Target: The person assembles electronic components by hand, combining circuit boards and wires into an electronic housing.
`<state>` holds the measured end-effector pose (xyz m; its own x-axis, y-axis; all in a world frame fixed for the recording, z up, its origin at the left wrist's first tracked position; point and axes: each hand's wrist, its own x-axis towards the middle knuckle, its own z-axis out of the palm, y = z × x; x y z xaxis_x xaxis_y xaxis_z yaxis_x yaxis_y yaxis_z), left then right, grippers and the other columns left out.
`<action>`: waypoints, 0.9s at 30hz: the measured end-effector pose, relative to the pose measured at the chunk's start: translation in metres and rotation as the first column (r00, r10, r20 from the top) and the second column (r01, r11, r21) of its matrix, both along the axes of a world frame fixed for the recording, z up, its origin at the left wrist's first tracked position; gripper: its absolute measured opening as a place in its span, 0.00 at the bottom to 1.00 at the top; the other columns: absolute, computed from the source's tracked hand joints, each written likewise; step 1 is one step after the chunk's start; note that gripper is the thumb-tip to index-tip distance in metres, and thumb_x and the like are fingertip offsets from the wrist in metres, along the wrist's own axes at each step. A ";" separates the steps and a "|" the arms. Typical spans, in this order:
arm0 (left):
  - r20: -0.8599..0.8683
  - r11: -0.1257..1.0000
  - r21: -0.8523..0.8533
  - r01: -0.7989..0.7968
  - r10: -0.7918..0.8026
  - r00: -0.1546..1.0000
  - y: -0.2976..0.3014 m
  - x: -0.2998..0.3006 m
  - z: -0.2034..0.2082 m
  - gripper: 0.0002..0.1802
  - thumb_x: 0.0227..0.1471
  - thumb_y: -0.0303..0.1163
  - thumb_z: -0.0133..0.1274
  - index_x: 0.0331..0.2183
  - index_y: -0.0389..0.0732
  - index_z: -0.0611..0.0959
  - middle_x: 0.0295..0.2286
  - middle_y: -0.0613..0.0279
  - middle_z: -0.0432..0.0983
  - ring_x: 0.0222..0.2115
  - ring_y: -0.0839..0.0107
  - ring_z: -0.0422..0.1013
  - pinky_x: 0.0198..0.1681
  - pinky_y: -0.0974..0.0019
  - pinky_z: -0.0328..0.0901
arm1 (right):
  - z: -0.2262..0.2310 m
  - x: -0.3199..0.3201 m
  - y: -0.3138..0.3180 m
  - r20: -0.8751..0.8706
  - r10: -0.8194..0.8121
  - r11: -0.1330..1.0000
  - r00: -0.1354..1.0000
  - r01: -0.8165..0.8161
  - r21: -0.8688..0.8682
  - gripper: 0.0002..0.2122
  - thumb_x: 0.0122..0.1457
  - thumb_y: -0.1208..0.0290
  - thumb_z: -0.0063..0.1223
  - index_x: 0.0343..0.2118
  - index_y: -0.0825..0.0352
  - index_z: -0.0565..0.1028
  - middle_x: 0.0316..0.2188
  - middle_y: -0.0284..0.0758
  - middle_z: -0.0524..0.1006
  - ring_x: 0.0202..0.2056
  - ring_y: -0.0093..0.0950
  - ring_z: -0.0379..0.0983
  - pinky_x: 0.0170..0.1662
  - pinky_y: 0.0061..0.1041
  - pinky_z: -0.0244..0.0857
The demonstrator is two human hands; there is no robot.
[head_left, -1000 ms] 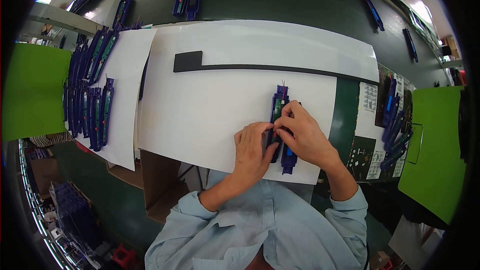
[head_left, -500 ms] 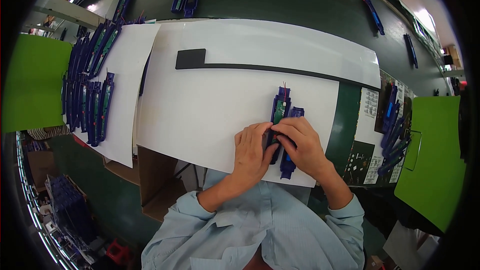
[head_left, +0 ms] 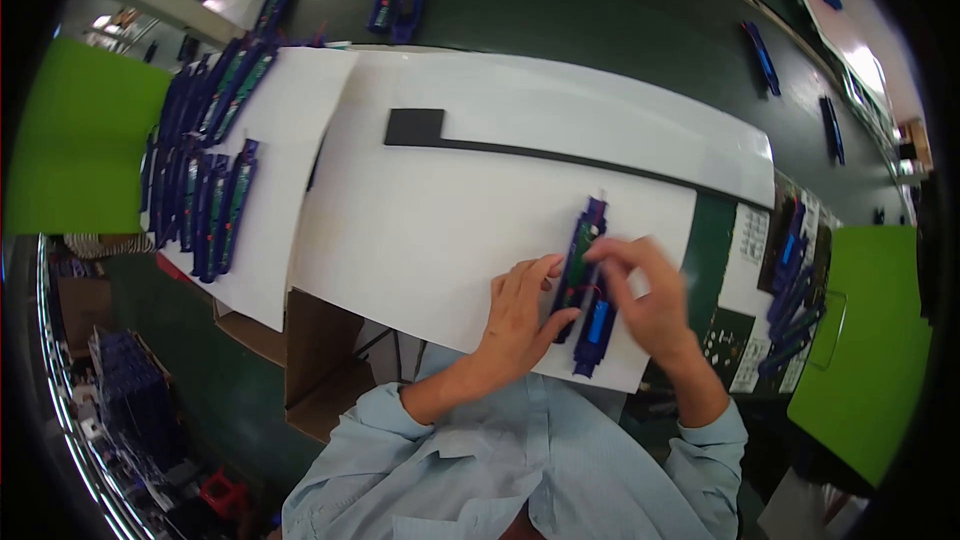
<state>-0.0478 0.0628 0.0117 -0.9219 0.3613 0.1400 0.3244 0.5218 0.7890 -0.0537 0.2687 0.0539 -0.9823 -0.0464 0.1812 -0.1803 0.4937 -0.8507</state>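
Two long blue holders with green circuit boards (head_left: 585,270) lie side by side on a white sheet (head_left: 440,230) in front of me. My left hand (head_left: 520,305) rests flat on the sheet and pinches the left holder's near end between thumb and fingers. My right hand (head_left: 645,295) is bent over the right holder, its fingertips pressing on the upper middle part. The lower end of the right holder (head_left: 592,340) sticks out below my hands.
Several finished blue holders (head_left: 215,180) lie in rows on a second white sheet at the left. A black strip (head_left: 500,145) crosses the sheet's far side. More blue holders (head_left: 795,285) sit at the right beside a green panel (head_left: 860,340). A cardboard box (head_left: 320,360) stands below the table edge.
My right hand's fingers have shifted up along the right holder. The left hand has kept its hold, and the holders stay in place.
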 end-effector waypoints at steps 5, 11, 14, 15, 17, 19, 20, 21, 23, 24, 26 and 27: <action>-0.331 0.970 -0.091 -0.225 0.184 0.926 -0.060 -0.093 0.014 0.27 0.51 0.23 0.65 0.52 0.38 0.75 0.49 0.51 0.76 0.51 0.50 0.72 0.55 0.54 0.63 | 0.034 -0.121 -0.040 0.016 0.052 0.997 0.999 -0.051 -0.053 0.11 0.66 0.80 0.51 0.50 0.69 0.77 0.36 0.41 0.83 0.38 0.30 0.82 0.43 0.27 0.75; -0.296 0.942 -0.148 -0.302 0.249 0.922 -0.095 -0.173 -0.016 0.35 0.44 0.29 0.72 0.54 0.44 0.76 0.54 0.61 0.73 0.56 0.56 0.66 0.58 0.51 0.59 | -0.043 -0.199 -0.127 -0.084 0.199 0.965 0.976 -0.180 0.191 0.17 0.59 0.78 0.58 0.52 0.69 0.73 0.41 0.42 0.82 0.44 0.44 0.77 0.49 0.41 0.71; -0.299 0.931 -0.125 -0.344 0.295 0.908 -0.095 -0.176 -0.021 0.33 0.43 0.30 0.72 0.52 0.45 0.78 0.54 0.63 0.73 0.56 0.57 0.66 0.57 0.52 0.59 | -0.054 -0.203 -0.144 -0.127 0.160 0.943 0.979 -0.114 0.314 0.16 0.58 0.80 0.60 0.49 0.70 0.72 0.37 0.42 0.81 0.41 0.43 0.76 0.46 0.41 0.71; -0.295 0.931 -0.111 -0.349 0.304 0.906 -0.095 -0.177 -0.021 0.33 0.42 0.31 0.73 0.52 0.45 0.78 0.54 0.63 0.73 0.56 0.57 0.66 0.57 0.53 0.59 | -0.054 -0.207 -0.144 -0.058 0.117 0.971 0.991 -0.102 0.217 0.16 0.57 0.80 0.60 0.49 0.70 0.72 0.36 0.42 0.81 0.40 0.42 0.77 0.45 0.41 0.72; -0.283 0.926 -0.121 -0.357 0.313 0.907 -0.095 -0.176 -0.023 0.34 0.42 0.31 0.73 0.51 0.45 0.78 0.53 0.64 0.73 0.56 0.57 0.66 0.57 0.53 0.59 | -0.055 -0.211 -0.144 0.079 0.069 0.996 0.994 -0.073 0.055 0.16 0.56 0.81 0.60 0.47 0.70 0.72 0.35 0.42 0.81 0.37 0.39 0.79 0.42 0.37 0.73; -0.275 0.928 -0.125 -0.351 0.308 0.911 -0.094 -0.178 -0.023 0.34 0.41 0.31 0.74 0.51 0.45 0.78 0.53 0.64 0.73 0.55 0.57 0.66 0.57 0.53 0.59 | -0.055 -0.209 -0.140 0.104 0.053 0.998 0.993 -0.051 -0.024 0.16 0.57 0.81 0.60 0.48 0.70 0.71 0.34 0.41 0.81 0.36 0.37 0.79 0.42 0.35 0.73; -0.288 0.930 -0.116 -0.348 0.304 0.908 -0.094 -0.179 -0.026 0.34 0.41 0.30 0.74 0.51 0.45 0.78 0.53 0.63 0.73 0.55 0.57 0.67 0.56 0.53 0.60 | -0.051 -0.207 -0.138 0.127 0.045 0.994 0.991 -0.032 -0.105 0.16 0.57 0.81 0.60 0.48 0.70 0.71 0.34 0.40 0.81 0.35 0.35 0.79 0.42 0.33 0.73; -0.296 0.934 -0.107 -0.341 0.298 0.907 -0.092 -0.177 -0.028 0.35 0.41 0.29 0.74 0.51 0.45 0.78 0.53 0.63 0.74 0.55 0.57 0.67 0.56 0.52 0.60 | -0.039 -0.200 -0.136 0.132 0.038 0.995 0.991 -0.025 -0.100 0.16 0.57 0.81 0.60 0.48 0.70 0.71 0.34 0.40 0.81 0.35 0.35 0.79 0.42 0.33 0.73; -0.345 0.938 -0.090 -0.334 0.285 0.894 -0.096 -0.181 -0.030 0.33 0.42 0.28 0.73 0.51 0.44 0.78 0.53 0.62 0.74 0.54 0.56 0.68 0.56 0.53 0.61 | -0.011 -0.184 -0.127 0.053 0.062 0.973 0.997 -0.048 -0.227 0.16 0.59 0.79 0.61 0.49 0.70 0.71 0.34 0.38 0.81 0.36 0.29 0.78 0.42 0.27 0.72; -0.386 0.940 -0.074 -0.332 0.280 0.879 -0.097 -0.177 -0.032 0.31 0.44 0.27 0.71 0.51 0.43 0.79 0.52 0.61 0.75 0.54 0.56 0.69 0.56 0.53 0.61 | 0.000 -0.171 -0.114 0.074 0.036 0.978 0.997 -0.020 -0.210 0.16 0.59 0.79 0.61 0.49 0.70 0.71 0.34 0.38 0.81 0.36 0.29 0.78 0.42 0.27 0.72; -0.393 0.946 -0.053 -0.320 0.275 0.877 -0.096 -0.163 -0.025 0.26 0.48 0.30 0.69 0.50 0.42 0.78 0.53 0.58 0.73 0.56 0.55 0.67 0.59 0.50 0.58 | 0.019 -0.138 -0.085 0.078 0.116 0.959 0.990 -0.091 -0.270 0.18 0.59 0.76 0.62 0.51 0.70 0.71 0.36 0.35 0.80 0.37 0.25 0.77 0.44 0.25 0.70; -0.418 0.948 -0.034 -0.315 0.273 0.867 -0.088 -0.147 -0.017 0.21 0.51 0.29 0.66 0.48 0.42 0.80 0.51 0.56 0.76 0.53 0.54 0.69 0.57 0.50 0.59 | 0.017 -0.120 -0.065 0.095 0.083 0.966 0.992 -0.057 -0.252 0.18 0.59 0.76 0.62 0.51 0.70 0.71 0.36 0.35 0.80 0.37 0.25 0.77 0.44 0.25 0.70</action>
